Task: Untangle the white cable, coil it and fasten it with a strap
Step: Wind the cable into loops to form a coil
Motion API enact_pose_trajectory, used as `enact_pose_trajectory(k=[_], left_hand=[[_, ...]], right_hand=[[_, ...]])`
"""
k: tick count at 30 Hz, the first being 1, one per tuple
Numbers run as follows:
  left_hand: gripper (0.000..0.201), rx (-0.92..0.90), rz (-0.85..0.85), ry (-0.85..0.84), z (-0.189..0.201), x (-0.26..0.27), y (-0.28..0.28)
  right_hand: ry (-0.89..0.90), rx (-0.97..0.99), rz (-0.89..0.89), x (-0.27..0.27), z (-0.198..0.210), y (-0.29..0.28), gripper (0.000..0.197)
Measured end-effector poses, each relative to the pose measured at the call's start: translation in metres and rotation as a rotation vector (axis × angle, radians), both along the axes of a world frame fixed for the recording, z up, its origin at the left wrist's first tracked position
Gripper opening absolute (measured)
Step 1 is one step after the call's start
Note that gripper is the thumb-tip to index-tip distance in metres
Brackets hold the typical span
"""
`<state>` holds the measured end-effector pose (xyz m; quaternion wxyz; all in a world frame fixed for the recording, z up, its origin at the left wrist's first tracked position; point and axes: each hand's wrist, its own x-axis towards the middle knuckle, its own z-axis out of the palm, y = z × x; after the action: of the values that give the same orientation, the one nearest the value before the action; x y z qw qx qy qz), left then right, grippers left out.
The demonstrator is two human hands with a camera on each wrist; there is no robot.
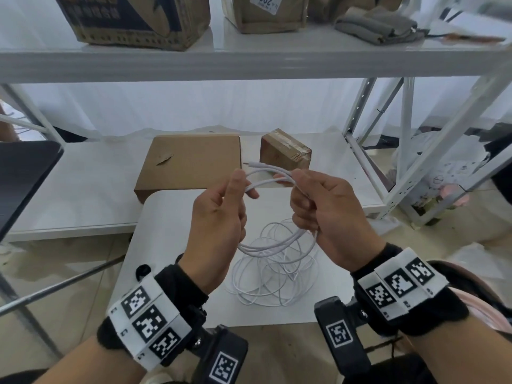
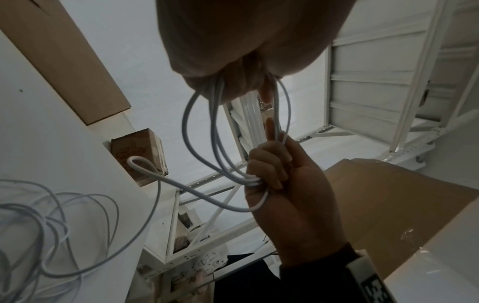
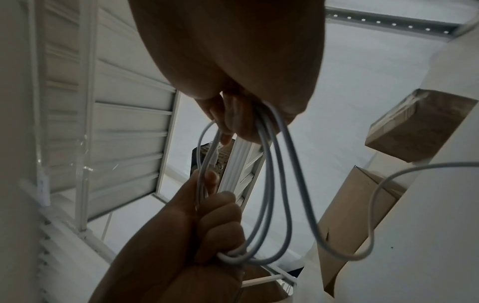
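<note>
Both hands hold a few coiled loops of the white cable (image 1: 270, 182) above a small white table (image 1: 171, 245). My left hand (image 1: 243, 187) pinches the loops' left side between thumb and fingers. My right hand (image 1: 300, 189) grips the right side with its fingers curled round the strands. A plug end (image 1: 253, 164) sticks out to the left above the loops. The rest of the cable lies in a loose tangle (image 1: 273, 281) on the table, with one strand rising to my right hand. The left wrist view shows the loops (image 2: 215, 133) running from my left hand (image 2: 228, 82) to my right hand (image 2: 274, 174).
A flat cardboard box (image 1: 191, 159) and a small taped box (image 1: 285, 151) lie on the low white shelf behind the table. White rack uprights (image 1: 406, 134) stand to the right. A dark panel (image 1: 25, 173) is at the left edge. More boxes sit on the upper shelf (image 1: 249, 59).
</note>
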<state>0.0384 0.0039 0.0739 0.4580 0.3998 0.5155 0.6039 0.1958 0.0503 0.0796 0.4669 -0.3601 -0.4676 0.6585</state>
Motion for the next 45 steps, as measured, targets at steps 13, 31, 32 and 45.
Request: enact_pose_trajectory(k=[13, 31, 32, 45], left_hand=[[0.018, -0.038, -0.107, 0.001, -0.002, -0.008, 0.002], [0.045, -0.129, -0.463, 0.323, -0.002, -0.003, -0.009], [0.045, -0.131, -0.456, 0.301, 0.000, -0.002, -0.010], [0.029, 0.022, -0.171, -0.067, -0.005, 0.001, -0.004]], right_hand=[[-0.222, 0.142, 0.044, 0.001, 0.004, -0.004, 0.025], [0.240, -0.095, -0.171, 0.009, 0.009, 0.009, 0.027], [0.238, -0.089, -0.161, 0.009, 0.008, 0.009, 0.026], [0.229, -0.099, -0.062, 0.006, 0.008, 0.005, 0.027]])
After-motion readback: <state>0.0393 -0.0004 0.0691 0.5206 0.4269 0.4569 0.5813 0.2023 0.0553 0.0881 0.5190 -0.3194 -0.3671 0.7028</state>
